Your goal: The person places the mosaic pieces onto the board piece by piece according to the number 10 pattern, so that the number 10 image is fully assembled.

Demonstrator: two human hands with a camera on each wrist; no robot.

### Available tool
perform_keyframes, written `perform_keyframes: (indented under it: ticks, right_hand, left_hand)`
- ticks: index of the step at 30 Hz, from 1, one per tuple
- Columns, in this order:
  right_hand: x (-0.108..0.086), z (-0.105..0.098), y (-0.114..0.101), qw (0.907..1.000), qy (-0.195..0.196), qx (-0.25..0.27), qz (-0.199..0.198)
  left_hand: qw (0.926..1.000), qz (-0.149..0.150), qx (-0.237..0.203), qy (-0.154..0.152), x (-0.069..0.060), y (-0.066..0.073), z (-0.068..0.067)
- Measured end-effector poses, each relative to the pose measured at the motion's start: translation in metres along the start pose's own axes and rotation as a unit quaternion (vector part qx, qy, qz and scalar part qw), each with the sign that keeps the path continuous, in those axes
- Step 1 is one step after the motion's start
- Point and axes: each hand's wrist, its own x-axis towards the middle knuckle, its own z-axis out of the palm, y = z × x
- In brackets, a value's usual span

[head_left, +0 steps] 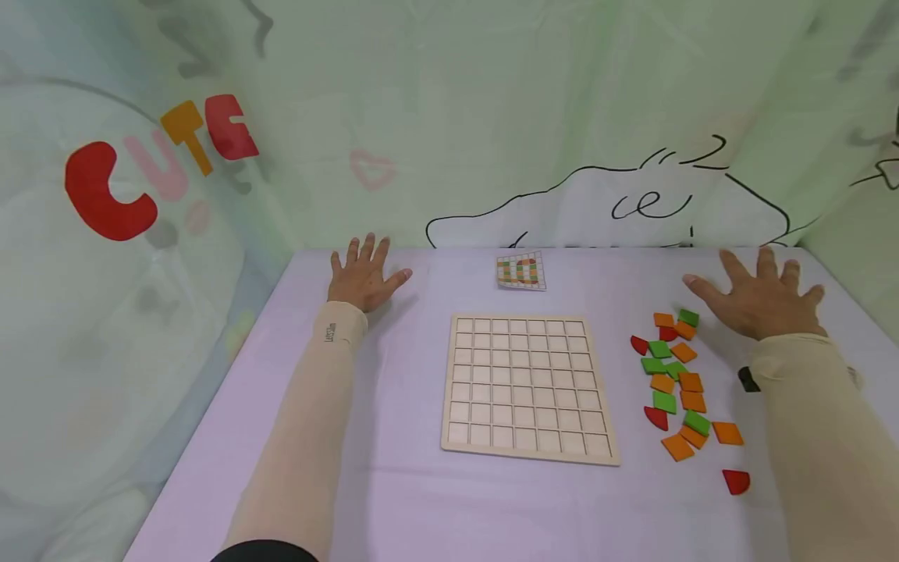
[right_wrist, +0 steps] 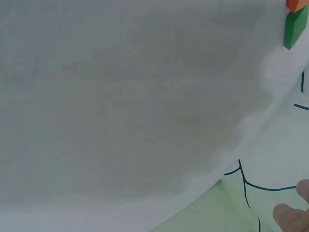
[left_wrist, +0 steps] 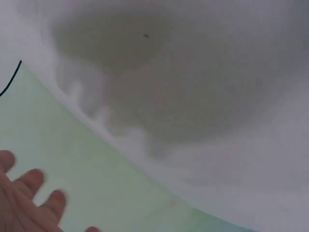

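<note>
My left hand [head_left: 364, 277] is spread with its fingers apart near the table's far left, holding nothing. In the left wrist view its fingers [left_wrist: 54, 203] show at the lower left corner, above a shadow on the cloth. My right hand [head_left: 762, 297], likewise spread and holding nothing, is at the far right, just beyond the loose tiles. A square wooden grid board [head_left: 521, 375] lies between the two arms, its cells bare. Beside it on the right are scattered orange tiles [head_left: 677, 447], green tiles [head_left: 664, 402] and red quarter-round tiles [head_left: 736, 481].
A small printed card [head_left: 521, 271] with a coloured grid pattern lies behind the board. The white table [head_left: 463, 511] meets a printed curtain [head_left: 456, 117] at its back edge. A small black object [head_left: 748, 379] shows beside the right sleeve.
</note>
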Motion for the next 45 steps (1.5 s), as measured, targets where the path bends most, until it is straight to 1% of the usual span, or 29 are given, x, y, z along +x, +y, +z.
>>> perform_keyframes:
  ticks: [1, 3, 5, 7, 9, 11, 12, 14, 16, 18, 21, 23, 26, 30, 35, 36, 40, 42, 45]
  right_hand:
    - [0.000, -0.001, -0.001, 1.0000, -0.003, 0.008, -0.005]
    - [0.000, -0.005, -0.007, 0.9993, -0.008, 0.031, -0.022]
    - [0.002, -0.009, -0.018, 0.9970, -0.027, 0.058, -0.044]
    - [0.004, -0.012, -0.031, 0.9920, -0.064, 0.088, -0.064]
    - [0.007, -0.012, -0.043, 0.9841, -0.118, 0.109, -0.075]
    - [0.007, -0.010, -0.051, 0.9745, -0.172, 0.122, -0.076]
    - [0.007, -0.007, -0.053, 0.9703, -0.192, 0.127, -0.074]
    - [0.005, -0.003, -0.057, 0.9652, -0.217, 0.128, -0.069]
    - [0.001, 0.001, -0.058, 0.9657, -0.220, 0.122, -0.065]
    - [-0.002, 0.004, -0.058, 0.9690, -0.211, 0.112, -0.064]
    - [-0.007, 0.006, -0.056, 0.9738, -0.194, 0.101, -0.061]
    - [-0.009, 0.006, -0.055, 0.9752, -0.190, 0.099, -0.056]
    - [-0.013, 0.004, -0.053, 0.9737, -0.198, 0.106, -0.041]
    - [-0.017, 0.002, -0.053, 0.9721, -0.204, 0.108, -0.039]
    - [-0.021, 0.002, -0.052, 0.9756, -0.195, 0.092, -0.040]
    - [-0.022, 0.002, -0.052, 0.9763, -0.194, 0.088, -0.038]
    - [-0.024, 0.004, -0.050, 0.9795, -0.179, 0.087, -0.031]
    - [-0.025, 0.006, -0.050, 0.9810, -0.168, 0.093, -0.028]
    - [-0.025, 0.008, -0.051, 0.9819, -0.152, 0.110, -0.025]
  left_hand:
    - [0.9999, -0.007, -0.012, -0.006, 0.000, 0.000, -0.001]
    - [0.9979, -0.024, -0.054, -0.025, -0.003, 0.001, -0.005]
    - [0.9920, -0.042, -0.109, -0.048, -0.010, 0.003, -0.012]
    - [0.9818, -0.053, -0.164, -0.079, -0.018, 0.008, -0.018]
    - [0.9701, -0.053, -0.208, -0.112, -0.028, 0.016, -0.022]
    - [0.9589, -0.046, -0.242, -0.140, -0.037, 0.026, -0.020]
    - [0.9533, -0.043, -0.256, -0.155, -0.041, 0.031, -0.018]
    - [0.9446, -0.040, -0.273, -0.177, -0.048, 0.043, -0.012]
    - [0.9372, -0.045, -0.286, -0.194, -0.054, 0.054, -0.005]
    - [0.9313, -0.055, -0.294, -0.208, -0.059, 0.064, 0.000]
    - [0.9237, -0.067, -0.311, -0.213, -0.066, 0.076, 0.005]
    - [0.9200, -0.067, -0.321, -0.215, -0.069, 0.082, 0.008]
    - [0.9181, -0.062, -0.326, -0.217, -0.073, 0.088, 0.013]
    - [0.9174, -0.057, -0.332, -0.213, -0.076, 0.093, 0.018]
    - [0.9133, -0.046, -0.346, -0.210, -0.079, 0.098, 0.022]
    - [0.9134, -0.045, -0.346, -0.210, -0.079, 0.099, 0.023]
    - [0.9177, -0.044, -0.339, -0.203, -0.080, 0.101, 0.025]
    - [0.9192, -0.044, -0.335, -0.202, -0.080, 0.101, 0.026]
    - [0.9196, -0.044, -0.334, -0.201, -0.080, 0.102, 0.026]
